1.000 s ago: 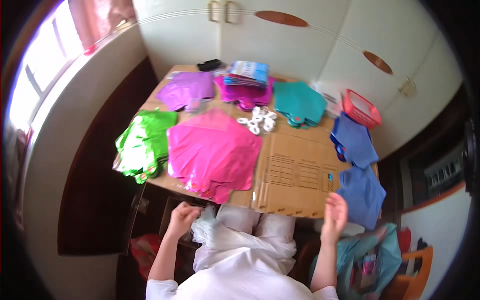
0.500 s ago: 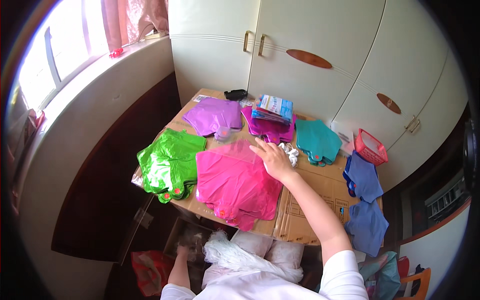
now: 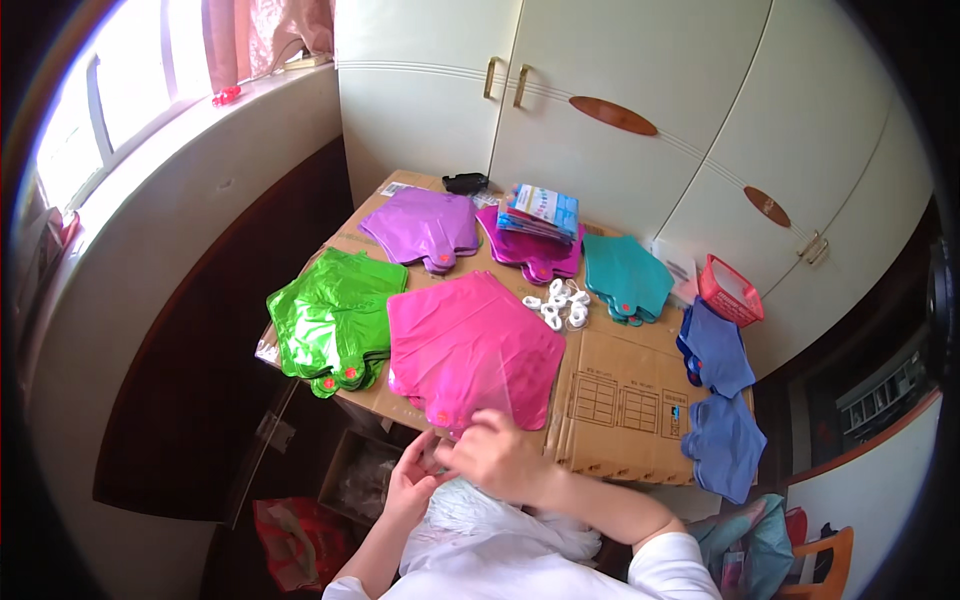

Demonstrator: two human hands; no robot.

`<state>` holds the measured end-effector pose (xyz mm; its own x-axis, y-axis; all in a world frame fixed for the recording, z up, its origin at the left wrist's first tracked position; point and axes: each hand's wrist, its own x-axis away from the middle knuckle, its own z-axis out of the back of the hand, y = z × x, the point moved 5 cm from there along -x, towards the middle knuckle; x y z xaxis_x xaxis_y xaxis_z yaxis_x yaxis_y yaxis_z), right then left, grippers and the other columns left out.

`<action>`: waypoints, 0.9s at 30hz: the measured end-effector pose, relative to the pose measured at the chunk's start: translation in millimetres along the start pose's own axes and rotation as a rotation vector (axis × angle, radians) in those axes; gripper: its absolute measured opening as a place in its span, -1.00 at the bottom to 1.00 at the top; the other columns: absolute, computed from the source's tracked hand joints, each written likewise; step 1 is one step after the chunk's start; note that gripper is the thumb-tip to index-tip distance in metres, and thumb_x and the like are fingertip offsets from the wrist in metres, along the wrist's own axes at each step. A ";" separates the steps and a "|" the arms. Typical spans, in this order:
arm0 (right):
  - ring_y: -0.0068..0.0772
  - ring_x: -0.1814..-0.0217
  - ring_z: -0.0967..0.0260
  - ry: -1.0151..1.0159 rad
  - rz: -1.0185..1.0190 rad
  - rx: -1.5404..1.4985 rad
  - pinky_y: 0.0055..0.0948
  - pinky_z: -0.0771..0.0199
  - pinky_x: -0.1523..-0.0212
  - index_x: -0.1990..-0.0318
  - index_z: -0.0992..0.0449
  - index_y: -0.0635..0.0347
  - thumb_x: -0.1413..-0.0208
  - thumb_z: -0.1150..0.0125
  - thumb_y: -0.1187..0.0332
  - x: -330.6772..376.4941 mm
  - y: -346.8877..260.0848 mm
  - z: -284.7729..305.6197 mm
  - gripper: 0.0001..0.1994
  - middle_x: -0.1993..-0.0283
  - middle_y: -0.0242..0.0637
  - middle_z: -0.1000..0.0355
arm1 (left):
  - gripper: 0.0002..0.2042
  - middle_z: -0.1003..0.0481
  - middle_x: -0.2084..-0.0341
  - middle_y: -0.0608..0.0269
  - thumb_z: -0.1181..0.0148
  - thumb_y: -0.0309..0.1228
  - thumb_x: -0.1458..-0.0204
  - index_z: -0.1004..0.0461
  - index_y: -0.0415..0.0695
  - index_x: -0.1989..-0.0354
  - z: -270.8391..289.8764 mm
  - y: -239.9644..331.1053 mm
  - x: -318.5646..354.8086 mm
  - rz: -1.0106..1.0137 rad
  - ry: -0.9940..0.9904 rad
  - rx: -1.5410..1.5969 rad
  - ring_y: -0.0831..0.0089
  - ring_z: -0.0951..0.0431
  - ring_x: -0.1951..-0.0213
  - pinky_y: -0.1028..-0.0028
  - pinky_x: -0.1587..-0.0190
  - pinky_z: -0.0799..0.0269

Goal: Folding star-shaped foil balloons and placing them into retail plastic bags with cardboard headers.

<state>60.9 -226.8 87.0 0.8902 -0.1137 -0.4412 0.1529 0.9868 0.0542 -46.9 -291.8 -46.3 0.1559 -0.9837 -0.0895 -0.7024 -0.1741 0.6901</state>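
Observation:
My left hand (image 3: 408, 482) and my right hand (image 3: 502, 462) meet at the table's near edge, just below a stack of flat pink plastic pieces (image 3: 475, 345). In my bent right hand is a thin clear plastic film (image 3: 497, 388), faintly visible over the pink stack's lower part; the hand is somewhat blurred. The left thumb and fingers curl toward the right hand around something see-through that I cannot make out. Left of the pink pieces lies a shiny green stack (image 3: 340, 315), with rounded, red-dotted tabs. Several white string coils (image 3: 556, 303) lie behind to the right.
Cardboard (image 3: 630, 400) covers the table. On it lie purple (image 3: 420, 225), magenta (image 3: 535, 262), teal (image 3: 628, 278) and blue stacks (image 3: 722, 450), some blue-and-white packets (image 3: 540, 212), a red basket (image 3: 730, 290) and a black object (image 3: 465, 183). White plastic (image 3: 465, 520) covers my lap.
My right hand has come back from the table's middle to the near edge with the clear film. My left hand has risen from the box below to join it.

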 end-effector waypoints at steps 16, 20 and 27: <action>-0.41 0.04 -0.38 0.305 -0.728 -0.871 -0.36 -0.34 -0.04 -0.20 -0.21 0.18 0.06 -0.41 0.29 52.7 -0.5 -19.8 -0.33 -0.01 -0.27 -0.37 | -0.79 -0.55 0.21 0.01 -0.04 -0.45 -0.19 -0.44 -0.15 0.03 5.3 8.7 35.7 -0.123 0.331 0.317 0.24 -0.62 0.23 0.31 0.27 -0.62; -0.49 0.27 -0.50 0.069 -0.721 -1.273 -0.49 -0.50 0.25 -0.05 -0.41 0.20 -0.10 -0.24 0.39 55.9 -8.8 -54.5 -0.66 0.26 -0.26 -0.52 | -0.83 -0.58 0.35 0.04 -0.10 -0.51 -0.14 -0.50 -0.22 0.12 28.1 7.5 48.3 -0.085 0.358 -0.029 0.29 -0.62 0.38 0.45 0.41 -0.58; -0.14 0.26 -0.54 0.194 -0.335 -0.551 -0.27 -0.56 0.26 0.07 -0.49 0.14 -0.07 -0.12 0.41 13.0 113.8 2.3 -0.75 0.21 -0.19 -0.55 | -0.83 -0.56 0.44 0.15 -0.11 -0.51 -0.13 -0.51 -0.26 0.13 188.6 10.5 106.2 0.140 0.692 -0.383 0.45 -0.55 0.57 0.60 0.58 -0.39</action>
<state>90.9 -116.3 89.5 0.7317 -0.4519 -0.5102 0.1202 0.8224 -0.5561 -168.7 -406.5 -184.0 0.5674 -0.7226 0.3948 -0.4800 0.0993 0.8717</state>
